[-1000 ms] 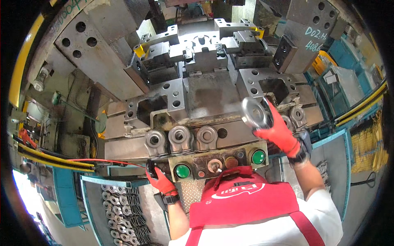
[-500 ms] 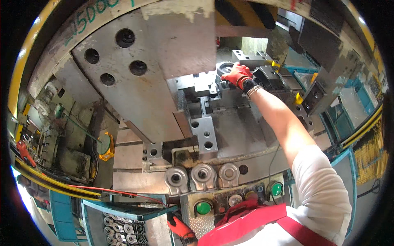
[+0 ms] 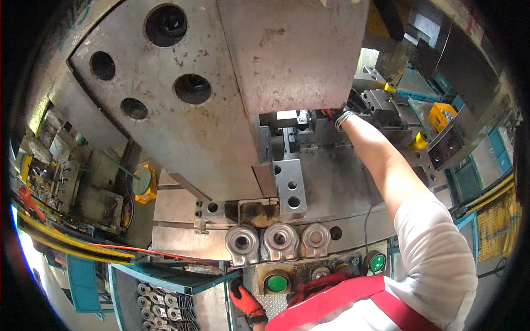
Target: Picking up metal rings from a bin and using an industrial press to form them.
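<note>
Down low, the gloved left hand (image 3: 247,303) hangs beside the blue-framed bin (image 3: 165,278); I can't tell how its fingers sit. Past the green button (image 3: 276,283), three ring-headed metal parts (image 3: 280,252) line the steel ledge (image 3: 187,243). Farther in, the big steel block (image 3: 292,60) hides most of the right hand (image 3: 331,113), so its grip is unreadable.

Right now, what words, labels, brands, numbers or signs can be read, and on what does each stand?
None can be read.
Green strokes on the press frame: too faint and blurred.
Red mark, upper right: too blurred.
Control panel: any labels are too small or blurred.
Apron: no lettering shows.
</note>
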The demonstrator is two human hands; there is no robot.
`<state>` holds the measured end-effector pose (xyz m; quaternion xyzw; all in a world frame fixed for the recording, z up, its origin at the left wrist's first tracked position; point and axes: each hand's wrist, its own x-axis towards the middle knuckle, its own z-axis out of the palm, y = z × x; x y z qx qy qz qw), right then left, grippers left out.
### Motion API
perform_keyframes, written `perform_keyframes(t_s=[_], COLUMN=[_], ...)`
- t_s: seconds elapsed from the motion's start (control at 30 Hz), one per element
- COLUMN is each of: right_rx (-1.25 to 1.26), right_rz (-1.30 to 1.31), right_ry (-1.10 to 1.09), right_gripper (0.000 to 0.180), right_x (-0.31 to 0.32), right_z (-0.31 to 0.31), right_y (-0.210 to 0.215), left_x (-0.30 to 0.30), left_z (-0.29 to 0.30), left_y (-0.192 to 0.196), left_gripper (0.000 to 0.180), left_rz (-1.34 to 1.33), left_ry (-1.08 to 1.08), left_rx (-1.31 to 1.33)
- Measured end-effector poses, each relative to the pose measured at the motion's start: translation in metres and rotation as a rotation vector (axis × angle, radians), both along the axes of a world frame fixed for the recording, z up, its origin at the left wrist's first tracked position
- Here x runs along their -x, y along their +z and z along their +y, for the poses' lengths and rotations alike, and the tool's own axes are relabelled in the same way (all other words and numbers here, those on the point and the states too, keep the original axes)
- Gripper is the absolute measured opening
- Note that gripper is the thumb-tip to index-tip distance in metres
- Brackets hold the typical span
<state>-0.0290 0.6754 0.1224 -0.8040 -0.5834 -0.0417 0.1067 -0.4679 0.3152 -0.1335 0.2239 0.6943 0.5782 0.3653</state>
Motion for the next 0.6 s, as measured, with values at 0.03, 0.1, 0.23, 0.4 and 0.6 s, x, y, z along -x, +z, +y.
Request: perform_keyframes(t_s=[0.03, 0.1, 0.23, 0.4, 0.6], right_rx=[-0.038, -0.072, 0.154, -0.145, -0.434], right_rz=[0.005, 0.019, 0.198, 0.220, 0.411], right_ry=[-0.018, -0.048, -0.159, -0.163, 0.337], right_gripper=[0.040, 0.040, 0.078, 0.097, 0.069], right_x=[0.001, 0.013, 0.040, 0.082, 0.091], right_z=[-0.002, -0.010, -0.039, -0.114, -0.322], right_y=[0.003, 0.012, 0.042, 0.019, -0.057], left_x=[0.000, 0.000, -0.001, 0.001, 0.003], left_z=[0.000, 0.001, -0.005, -0.023, -0.038], left_y=[0.001, 0.003, 0.012, 0.011, -0.034], left_gripper=[0.031, 0.030, 0.030, 0.030, 0.056], left_rz=[0.090, 0.009, 0.003, 0.203, 0.216], left_ry=[-0.011, 0.043, 0.033, -0.070, -0.415], left_rx=[0.031, -0.039, -0.099, 0.065, 0.203])
